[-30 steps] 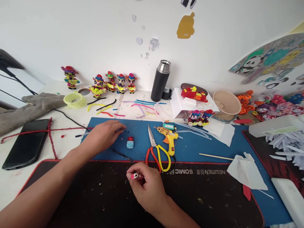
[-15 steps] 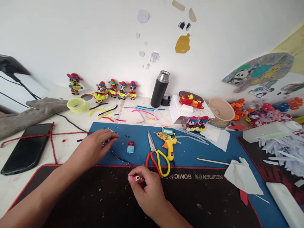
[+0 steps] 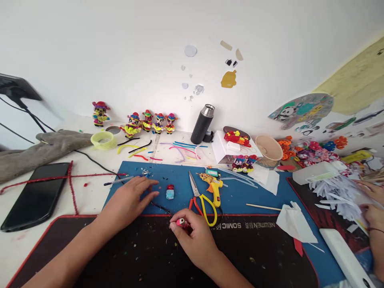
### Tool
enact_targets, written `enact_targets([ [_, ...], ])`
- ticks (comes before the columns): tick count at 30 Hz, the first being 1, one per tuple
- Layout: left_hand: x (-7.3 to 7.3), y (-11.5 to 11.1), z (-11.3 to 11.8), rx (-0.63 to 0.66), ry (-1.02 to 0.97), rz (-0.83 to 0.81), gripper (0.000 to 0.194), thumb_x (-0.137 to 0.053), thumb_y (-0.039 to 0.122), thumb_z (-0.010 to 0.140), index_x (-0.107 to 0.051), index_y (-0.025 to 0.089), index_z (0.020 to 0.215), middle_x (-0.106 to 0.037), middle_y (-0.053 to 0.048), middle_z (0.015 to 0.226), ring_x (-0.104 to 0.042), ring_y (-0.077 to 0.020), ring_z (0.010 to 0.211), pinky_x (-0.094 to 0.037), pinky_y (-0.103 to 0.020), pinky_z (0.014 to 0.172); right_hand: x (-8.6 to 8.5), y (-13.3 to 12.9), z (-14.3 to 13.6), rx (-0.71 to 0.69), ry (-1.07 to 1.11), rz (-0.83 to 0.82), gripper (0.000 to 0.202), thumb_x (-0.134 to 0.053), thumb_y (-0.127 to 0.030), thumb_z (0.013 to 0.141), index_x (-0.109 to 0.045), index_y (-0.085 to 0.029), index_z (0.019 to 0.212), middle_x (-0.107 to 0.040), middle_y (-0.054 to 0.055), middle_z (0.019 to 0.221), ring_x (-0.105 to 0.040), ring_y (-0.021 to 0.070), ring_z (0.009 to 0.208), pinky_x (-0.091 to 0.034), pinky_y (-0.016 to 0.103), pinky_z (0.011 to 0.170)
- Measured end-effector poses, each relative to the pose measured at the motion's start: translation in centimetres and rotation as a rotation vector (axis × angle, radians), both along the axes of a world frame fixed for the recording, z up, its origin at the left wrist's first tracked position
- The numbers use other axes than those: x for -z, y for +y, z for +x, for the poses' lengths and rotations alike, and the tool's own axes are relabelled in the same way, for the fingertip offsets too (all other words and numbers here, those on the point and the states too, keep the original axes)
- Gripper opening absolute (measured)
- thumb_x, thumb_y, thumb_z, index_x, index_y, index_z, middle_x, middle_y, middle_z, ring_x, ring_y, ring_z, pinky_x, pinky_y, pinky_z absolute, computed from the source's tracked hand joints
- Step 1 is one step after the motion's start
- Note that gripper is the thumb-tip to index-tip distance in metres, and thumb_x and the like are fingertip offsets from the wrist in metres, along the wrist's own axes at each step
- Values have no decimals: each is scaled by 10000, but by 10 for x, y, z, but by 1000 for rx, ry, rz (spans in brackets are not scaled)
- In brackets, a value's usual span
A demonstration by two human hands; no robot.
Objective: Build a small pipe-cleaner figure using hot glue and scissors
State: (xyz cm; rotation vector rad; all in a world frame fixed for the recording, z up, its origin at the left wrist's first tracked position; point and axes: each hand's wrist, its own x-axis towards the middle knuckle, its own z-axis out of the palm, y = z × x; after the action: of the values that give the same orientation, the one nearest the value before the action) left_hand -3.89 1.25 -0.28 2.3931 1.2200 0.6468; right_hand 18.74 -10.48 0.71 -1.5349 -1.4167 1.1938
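Observation:
My left hand (image 3: 134, 202) is over the near left part of the blue mat (image 3: 180, 172), fingers apart, nothing visible in them. Just right of its fingertips stands a small piece of red and light-blue fuzzy stem (image 3: 170, 192). My right hand (image 3: 196, 236) is closed around a pink lighter (image 3: 181, 222), its metal end showing above the curled fingers. Beyond that hand lie scissors (image 3: 204, 202) with one red and one yellow handle, blades pointing away. A yellow hot glue gun (image 3: 215, 188) lies beside them. A thin clear stick (image 3: 120, 181) with a dark end lies left of my left hand.
Several fuzzy figures (image 3: 131, 126) stand along the wall, with loose coloured stems before them. A black flask (image 3: 203, 125), a white box (image 3: 220, 148) and a bowl (image 3: 269, 149) are behind the mat. Another person's hands (image 3: 376, 212) are at far right, by paper strips.
The view has shifted, and another person's hands now show at the right. My left hand has drawn nearer with its fingers more spread. The right hand keeps its grip on the lighter.

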Motion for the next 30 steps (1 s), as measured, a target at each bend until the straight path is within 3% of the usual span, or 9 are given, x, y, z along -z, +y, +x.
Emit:
enact_targets([
  [6,3,4,21,117,167,18,440,-625,433,1016,-675,183,1374,-706,-149,1326,-638,-360,1232,-511,-518,1081,-20,20,3,-42,-156,68,111,-696,-313,934,-733,-229,996,-729,0,825,-649,165,723,-476,257,677],
  [14,0,8,42,179,212,34,286,-707,288,942,-734,161,1197,-694,-135,1132,-627,-350,1091,-532,-494,972,-18,34,14,10,-374,105,147,-697,-337,957,-736,-238,1059,-771,22,909,-693,199,795,-505,300,735],
  [24,-8,-5,1,152,7,16,334,-686,424,978,-719,222,1241,-721,-99,1187,-664,-321,1123,-513,-501,1065,-23,52,18,-153,-560,203,132,-699,-287,1004,-734,-253,1127,-787,37,1100,-738,227,998,-519,318,862],
  [30,6,-19,-23,67,-40,27,382,-658,477,997,-703,245,1298,-725,-108,1264,-655,-336,1182,-521,-503,1069,-20,74,9,-268,-769,233,134,-702,-286,1020,-739,-239,1140,-775,52,1078,-731,242,1003,-503,323,820],
])
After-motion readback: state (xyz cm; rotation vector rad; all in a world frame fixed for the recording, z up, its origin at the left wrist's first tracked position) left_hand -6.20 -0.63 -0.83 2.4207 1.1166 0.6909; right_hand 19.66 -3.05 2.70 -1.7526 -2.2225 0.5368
